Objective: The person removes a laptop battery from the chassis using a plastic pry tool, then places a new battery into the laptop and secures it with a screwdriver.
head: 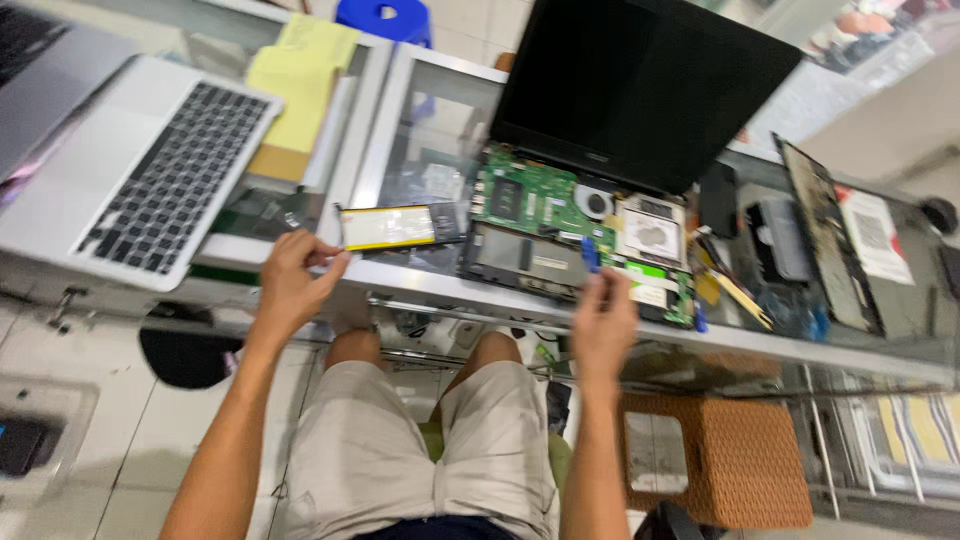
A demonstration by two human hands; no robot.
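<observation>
My glass counter (440, 275), loaded from end to end

At its left end lies a silver laptop (150, 170), with a yellow pad (298, 80) behind it toward the far edge. Near the front edge a flat yellow battery (395, 227) rests beside my opened black laptop (590, 225), its green board bared. A detached dark panel (835, 240) lies toward the right end.

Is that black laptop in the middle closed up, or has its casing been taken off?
Opened up: the black laptop has its dark screen raised, and its base shows a bare green circuit board and fan instead of a keyboard.
</observation>
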